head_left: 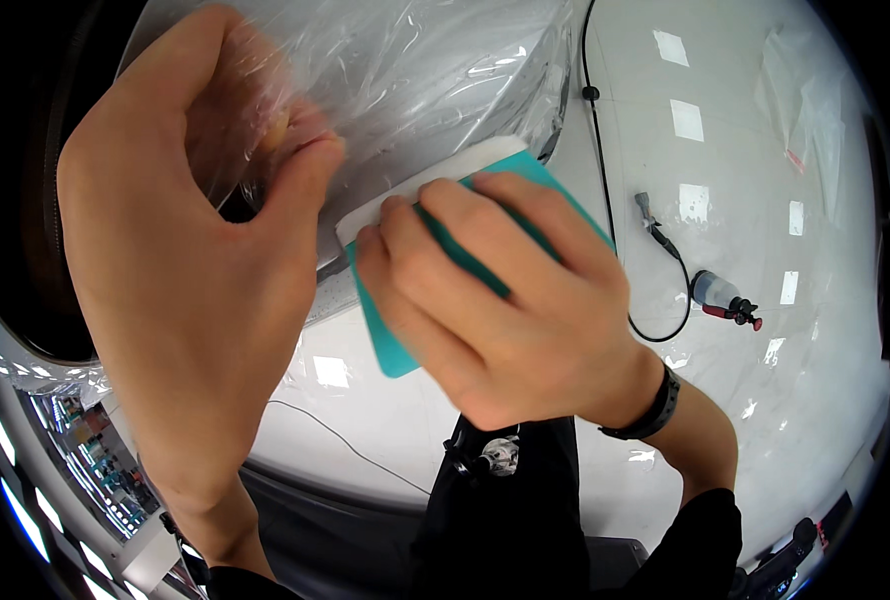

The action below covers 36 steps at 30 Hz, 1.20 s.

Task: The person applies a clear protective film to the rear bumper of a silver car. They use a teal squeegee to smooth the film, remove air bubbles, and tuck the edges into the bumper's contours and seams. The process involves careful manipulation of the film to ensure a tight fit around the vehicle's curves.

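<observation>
Clear plastic film lies wrinkled and wet over a silvery, curved car body panel. At the left, my left hand pinches a bunched part of this film between thumb and fingers; some fingertips are blurred behind it. My right hand grips a teal squeegee with a white padded edge, fingers bent over its face. That padded edge rests against the film near the panel's lower rim, to the right of my left hand.
A black hose runs down the pale floor beside a spray nozzle. A pump spray bottle with a red-and-black head lies right. Loose clear sheeting is farther right. Below my hands is a small clear bottle against dark clothing.
</observation>
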{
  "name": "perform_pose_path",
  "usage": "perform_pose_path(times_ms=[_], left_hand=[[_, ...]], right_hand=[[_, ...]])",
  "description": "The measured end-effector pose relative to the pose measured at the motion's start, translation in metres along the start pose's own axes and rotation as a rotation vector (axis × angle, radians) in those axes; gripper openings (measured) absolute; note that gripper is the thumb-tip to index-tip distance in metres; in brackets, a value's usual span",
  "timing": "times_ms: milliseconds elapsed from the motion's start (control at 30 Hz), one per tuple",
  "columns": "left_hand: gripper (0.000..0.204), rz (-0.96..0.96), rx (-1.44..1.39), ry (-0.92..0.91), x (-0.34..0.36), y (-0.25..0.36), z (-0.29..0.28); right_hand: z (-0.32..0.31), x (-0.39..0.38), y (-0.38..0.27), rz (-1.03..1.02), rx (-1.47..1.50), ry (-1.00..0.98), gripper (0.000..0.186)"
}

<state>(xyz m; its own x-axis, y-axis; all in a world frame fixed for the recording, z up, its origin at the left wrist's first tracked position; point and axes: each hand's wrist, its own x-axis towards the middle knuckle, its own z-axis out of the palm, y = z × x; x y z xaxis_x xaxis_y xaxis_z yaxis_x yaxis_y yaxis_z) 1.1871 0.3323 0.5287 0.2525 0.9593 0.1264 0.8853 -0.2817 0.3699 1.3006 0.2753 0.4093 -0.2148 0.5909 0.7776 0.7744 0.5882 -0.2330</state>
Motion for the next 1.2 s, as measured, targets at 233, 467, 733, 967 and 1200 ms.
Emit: perform_pose_path(times_ms=[233,467,733,967,1200], left_hand=[[0.026,0.102,0.102,0.059,0.0,-0.019,-0.001],[0.027,-0.052,0.152,-0.029,0.004,0.019,-0.006],[0.041,0.008,0.034,0.068,-0.006,-0.02,0.0],[0.046,0.037,0.118,0.007,0.001,-0.007,0.005],[0.03,0.125,0.142,-0.009,0.029,0.008,-0.006]], right_hand=[[0.012,0.005,-0.009,-0.019,0.051,0.034,0.025],[0.022,-0.001,0.007,-0.028,-0.023,0.125,0.029],[0.003,0.003,0.049,-0.033,-0.017,0.094,0.029],[-0.016,-0.017,0.091,-0.11,-0.091,0.142,0.036],[-0.018,-0.022,0.059,0.058,-0.023,0.097,0.025]])
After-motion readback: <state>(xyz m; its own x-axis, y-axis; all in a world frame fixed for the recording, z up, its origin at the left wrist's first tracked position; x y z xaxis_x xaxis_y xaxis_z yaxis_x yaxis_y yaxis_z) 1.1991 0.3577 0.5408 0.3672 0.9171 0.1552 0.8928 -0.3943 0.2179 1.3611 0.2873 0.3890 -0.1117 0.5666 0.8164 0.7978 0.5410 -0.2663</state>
